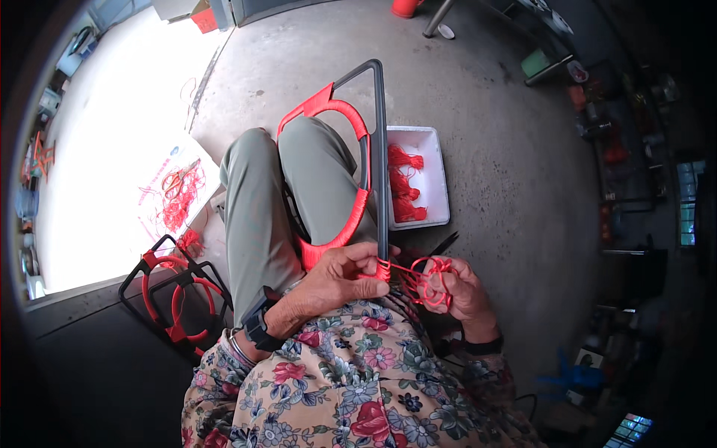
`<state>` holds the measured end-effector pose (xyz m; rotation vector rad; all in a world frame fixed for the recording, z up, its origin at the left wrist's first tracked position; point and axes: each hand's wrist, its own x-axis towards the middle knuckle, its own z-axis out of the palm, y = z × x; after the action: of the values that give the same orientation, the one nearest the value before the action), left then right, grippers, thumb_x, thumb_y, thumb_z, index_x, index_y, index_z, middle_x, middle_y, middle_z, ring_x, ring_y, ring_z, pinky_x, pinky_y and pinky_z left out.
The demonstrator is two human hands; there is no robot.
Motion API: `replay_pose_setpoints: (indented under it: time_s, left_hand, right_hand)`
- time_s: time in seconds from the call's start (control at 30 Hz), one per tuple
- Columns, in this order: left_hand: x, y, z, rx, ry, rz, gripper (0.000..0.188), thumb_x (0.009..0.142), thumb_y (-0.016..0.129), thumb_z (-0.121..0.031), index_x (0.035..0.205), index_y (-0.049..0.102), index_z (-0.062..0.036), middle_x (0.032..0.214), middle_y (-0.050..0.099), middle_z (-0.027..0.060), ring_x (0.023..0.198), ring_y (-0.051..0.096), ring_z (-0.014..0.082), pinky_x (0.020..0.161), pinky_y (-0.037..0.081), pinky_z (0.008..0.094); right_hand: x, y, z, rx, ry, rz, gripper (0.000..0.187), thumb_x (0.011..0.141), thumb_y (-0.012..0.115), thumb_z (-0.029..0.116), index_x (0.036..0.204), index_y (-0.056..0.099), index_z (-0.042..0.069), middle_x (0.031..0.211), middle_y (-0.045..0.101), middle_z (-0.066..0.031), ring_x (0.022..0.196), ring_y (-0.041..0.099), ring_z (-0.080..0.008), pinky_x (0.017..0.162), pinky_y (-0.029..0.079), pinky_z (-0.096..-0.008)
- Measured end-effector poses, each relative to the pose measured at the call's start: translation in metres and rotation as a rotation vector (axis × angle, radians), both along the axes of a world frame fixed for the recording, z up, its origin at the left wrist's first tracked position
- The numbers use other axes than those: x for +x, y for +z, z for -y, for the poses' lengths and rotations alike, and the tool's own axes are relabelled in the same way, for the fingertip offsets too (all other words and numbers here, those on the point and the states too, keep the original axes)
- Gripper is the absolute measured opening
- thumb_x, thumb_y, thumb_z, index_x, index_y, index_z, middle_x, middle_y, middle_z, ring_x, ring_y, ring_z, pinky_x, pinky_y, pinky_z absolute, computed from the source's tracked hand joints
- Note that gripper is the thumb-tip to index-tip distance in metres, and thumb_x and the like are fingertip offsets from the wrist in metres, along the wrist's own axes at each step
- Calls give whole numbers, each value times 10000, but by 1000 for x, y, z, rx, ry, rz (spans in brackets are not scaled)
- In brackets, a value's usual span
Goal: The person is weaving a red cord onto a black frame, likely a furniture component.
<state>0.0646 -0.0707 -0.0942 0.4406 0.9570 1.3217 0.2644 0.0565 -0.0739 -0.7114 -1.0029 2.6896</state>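
A black metal frame (382, 149) stands across my lap, with a ring (351, 216) inside it wrapped mostly in red cord. A short dark stretch of the ring shows bare on its right side. My left hand (336, 278) is closed on the frame's near corner, thumb and fingers pinching the red cord windings (383, 270) there. To its right, my right hand (457, 291) is closed around a looped bundle of red cord (437, 284). Strands run taut from the bundle to the windings. Part of the near frame is hidden by my left hand.
A white foam box (441, 175) with several red cord bundles (407, 201) stands right of my knees. On the left, a pile of red cord and scissors (175, 187) lies on a white sheet, near more red-wrapped frames (179, 299). Cluttered shelves (612, 142) line the right.
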Motion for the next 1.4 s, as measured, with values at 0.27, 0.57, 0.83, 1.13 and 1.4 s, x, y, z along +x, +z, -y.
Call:
replay_pose_setpoints:
  time_s: [0.27,0.57,0.83,1.13,1.4]
  left_hand:
    - [13,-2,9,54,-9,-60,201,825,700,-69,991,613,4,812,565,-44,751,516,20,668,440,188]
    - [6,-6,6,35,-93,-164,250,826,697,-59,1049,598,-9,880,583,-28,821,526,32,716,442,193]
    - [-19,13,-8,132,444,-522,336,809,703,-107,1107,596,4,924,597,55,821,572,126,750,467,251]
    - [-27,11,-29,105,583,-557,96,847,668,-66,807,622,8,651,578,6,596,493,43,541,412,213]
    - [-9,-21,-14,47,551,-845,120,854,673,-93,897,660,18,705,636,3,637,531,45,575,428,202]
  right_hand:
    - [3,24,18,731,298,319,208,846,578,190,728,522,29,621,508,11,567,443,-70,518,362,-241]
    - [-12,22,-36,1000,-55,660,246,916,572,252,971,523,18,687,560,-55,624,529,-127,579,432,-273]
    - [-110,53,-25,1673,244,346,610,797,639,89,1341,367,44,917,626,-199,787,646,-309,664,487,-390]
    - [-117,47,-29,1571,73,47,700,745,686,42,1375,382,65,1004,573,-151,863,603,-263,764,491,-371]
    - [-52,9,-15,1162,210,309,142,857,628,99,928,618,-23,832,626,-56,734,575,-98,686,464,-246]
